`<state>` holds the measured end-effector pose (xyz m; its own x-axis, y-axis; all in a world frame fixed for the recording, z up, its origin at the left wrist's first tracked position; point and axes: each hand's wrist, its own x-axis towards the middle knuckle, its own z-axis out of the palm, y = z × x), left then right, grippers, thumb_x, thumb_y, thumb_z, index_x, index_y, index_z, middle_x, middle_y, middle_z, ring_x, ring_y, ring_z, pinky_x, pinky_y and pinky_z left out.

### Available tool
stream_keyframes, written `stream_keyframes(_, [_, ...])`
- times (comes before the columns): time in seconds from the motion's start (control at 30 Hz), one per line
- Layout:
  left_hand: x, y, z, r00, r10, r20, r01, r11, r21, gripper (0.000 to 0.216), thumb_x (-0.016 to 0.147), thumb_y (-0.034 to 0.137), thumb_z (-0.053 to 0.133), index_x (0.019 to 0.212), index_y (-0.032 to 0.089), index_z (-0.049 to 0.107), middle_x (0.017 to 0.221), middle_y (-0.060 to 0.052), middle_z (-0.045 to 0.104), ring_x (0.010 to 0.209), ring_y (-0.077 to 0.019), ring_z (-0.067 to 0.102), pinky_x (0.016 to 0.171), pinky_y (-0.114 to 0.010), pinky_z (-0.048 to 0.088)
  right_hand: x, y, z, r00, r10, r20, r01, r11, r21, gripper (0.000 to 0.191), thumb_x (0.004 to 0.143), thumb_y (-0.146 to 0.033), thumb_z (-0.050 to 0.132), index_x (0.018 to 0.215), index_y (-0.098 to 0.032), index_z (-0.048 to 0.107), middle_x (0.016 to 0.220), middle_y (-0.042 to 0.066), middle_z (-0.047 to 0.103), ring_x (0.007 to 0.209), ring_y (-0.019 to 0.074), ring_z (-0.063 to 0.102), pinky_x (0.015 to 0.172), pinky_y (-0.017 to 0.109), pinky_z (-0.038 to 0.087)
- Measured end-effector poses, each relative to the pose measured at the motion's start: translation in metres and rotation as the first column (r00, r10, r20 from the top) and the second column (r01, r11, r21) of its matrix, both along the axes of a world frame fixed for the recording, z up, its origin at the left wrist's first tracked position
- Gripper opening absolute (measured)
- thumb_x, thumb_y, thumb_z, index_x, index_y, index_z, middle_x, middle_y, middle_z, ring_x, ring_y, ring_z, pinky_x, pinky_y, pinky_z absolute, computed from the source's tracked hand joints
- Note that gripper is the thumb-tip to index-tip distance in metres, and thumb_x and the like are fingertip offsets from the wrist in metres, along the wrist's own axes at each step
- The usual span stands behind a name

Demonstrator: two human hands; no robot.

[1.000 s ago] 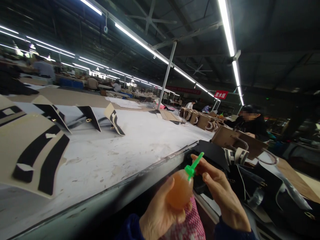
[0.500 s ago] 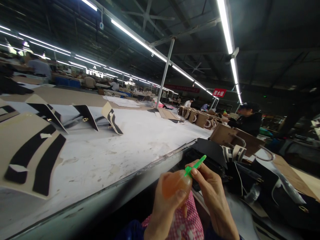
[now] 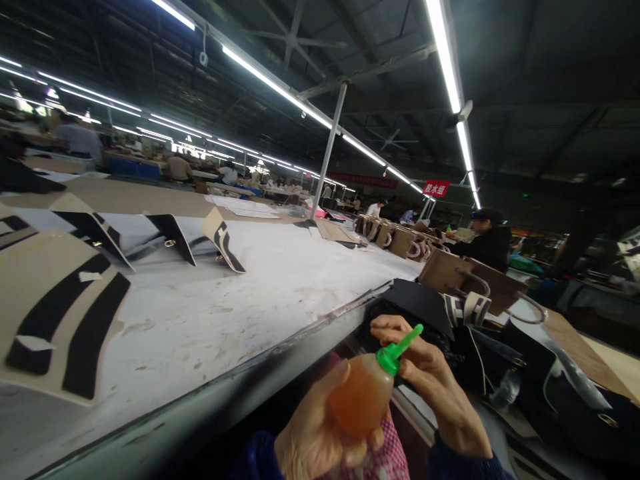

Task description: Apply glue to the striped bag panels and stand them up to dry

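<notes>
A squeeze bottle of cloudy orange liquid, probably glue, lies tilted in my left hand, whose fingers wrap round its body. Its green nozzle cap points up and to the right. Just behind the nozzle is my right hand, its fingers stretched out and thumb apart, with nothing visible in it. Whether it brushes the cap I cannot tell. On the white table to the left stand curved beige panels with black stripes, and smaller flaps with gold clasps.
The table edge runs diagonally before me. Black bag pieces pile up at the right, near brown bags with round handles. Beyond them sits a co-worker in dark clothes. A metal pole rises from the table's far side.
My right hand has loosened its pinch on the green nozzle and spread its fingers behind it. The bottle has turned in my left hand and come slightly lower, showing more of the cap.
</notes>
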<state>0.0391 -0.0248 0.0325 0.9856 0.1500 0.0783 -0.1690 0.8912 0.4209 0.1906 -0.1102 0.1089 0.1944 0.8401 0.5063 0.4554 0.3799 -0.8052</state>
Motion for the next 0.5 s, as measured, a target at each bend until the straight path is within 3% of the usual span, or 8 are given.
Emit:
stream_keyframes(0.1, [0.0,-0.004,-0.001,0.994,-0.112,0.003,0.112,0.993,-0.025,0.07,0.065,0.063,0.082,0.092,-0.001,0.07,0.076,-0.012,0.07,0.052,-0.0143,0.068,0.027,-0.014,0.035,-0.002,-0.005,0.006,0.998,0.047,-0.032,-0.046,0.999,0.005,0.034,0.077,-0.059,0.076,0.083,-0.025,0.079,0.085,0.006,0.062,0.08,0.023,0.059,0.071,0.034,0.052])
stream_keyframes(0.17, [0.001,-0.012,0.0,0.999,0.034,-0.029,-0.034,0.999,0.0,0.069,0.065,0.062,0.083,0.097,0.003,0.068,0.076,-0.011,0.07,0.053,-0.014,0.067,0.029,-0.015,0.036,-0.007,-0.006,0.005,0.999,0.008,-0.044,-0.007,1.0,0.016,0.031,0.079,-0.056,0.075,0.083,-0.025,0.077,0.083,0.005,0.06,0.075,0.0207,0.057,0.067,0.031,0.049])
stream_keyframes(0.23, [0.003,-0.021,0.003,0.945,0.326,-0.032,-0.32,0.94,0.123,0.064,0.065,0.061,0.083,0.102,0.012,0.063,0.073,-0.006,0.068,0.05,-0.0129,0.061,0.032,-0.016,0.036,-0.012,-0.006,0.0,0.997,-0.068,-0.043,0.069,0.997,0.043,0.029,0.082,-0.053,0.073,0.084,-0.024,0.074,0.087,0.004,0.062,0.079,0.0206,0.058,0.07,0.03,0.048])
stream_keyframes(0.27, [0.005,-0.026,0.003,0.864,0.503,-0.015,-0.488,0.845,0.217,0.062,0.065,0.059,0.083,0.104,0.016,0.06,0.072,-0.003,0.067,0.05,-0.0126,0.058,0.034,-0.018,0.037,-0.016,-0.004,-0.005,0.992,-0.121,-0.043,0.123,0.991,0.053,0.029,0.084,-0.053,0.072,0.083,-0.023,0.072,0.086,0.004,0.062,0.08,0.0206,0.058,0.072,0.03,0.047])
stream_keyframes(0.33, [0.01,-0.031,0.003,0.611,0.79,0.044,-0.74,0.551,0.386,0.059,0.064,0.049,0.087,0.106,0.022,0.056,0.081,-0.002,0.067,0.061,-0.0159,0.061,0.047,-0.024,0.048,-0.024,0.001,-0.015,0.962,-0.272,-0.03,0.273,0.961,0.051,0.032,0.086,-0.053,0.069,0.078,-0.022,0.066,0.079,0.002,0.06,0.076,0.0195,0.056,0.072,0.03,0.046])
stream_keyframes(0.4, [0.013,-0.031,0.001,0.37,0.927,0.066,-0.82,0.292,0.493,0.061,0.061,0.035,0.091,0.108,0.024,0.054,0.097,-0.004,0.067,0.087,-0.0224,0.065,0.075,-0.032,0.055,-0.032,0.007,-0.025,0.894,-0.449,0.001,0.448,0.893,0.034,0.038,0.088,-0.056,0.065,0.073,-0.021,0.062,0.072,0.001,0.057,0.071,0.0186,0.052,0.069,0.03,0.043])
stream_keyframes(0.43, [0.013,-0.03,0.0,0.302,0.951,0.062,-0.82,0.226,0.526,0.063,0.059,0.029,0.093,0.109,0.024,0.055,0.106,-0.006,0.065,0.1,-0.025,0.062,0.089,-0.034,0.052,-0.034,0.01,-0.03,0.862,-0.507,0.011,0.506,0.862,0.033,0.04,0.087,-0.058,0.064,0.071,-0.021,0.06,0.069,0.001,0.055,0.069,0.0184,0.051,0.067,0.03,0.042])
stream_keyframes(0.5, [0.011,-0.023,-0.001,0.301,0.953,0.043,-0.818,0.235,0.525,0.065,0.058,0.026,0.094,0.11,0.024,0.056,0.111,-0.006,0.064,0.11,-0.0254,0.059,0.099,-0.034,0.047,-0.033,0.013,-0.035,0.848,-0.529,0.014,0.529,0.848,0.033,0.042,0.086,-0.06,0.064,0.071,-0.021,0.061,0.07,0.001,0.057,0.07,0.0188,0.053,0.068,0.031,0.043])
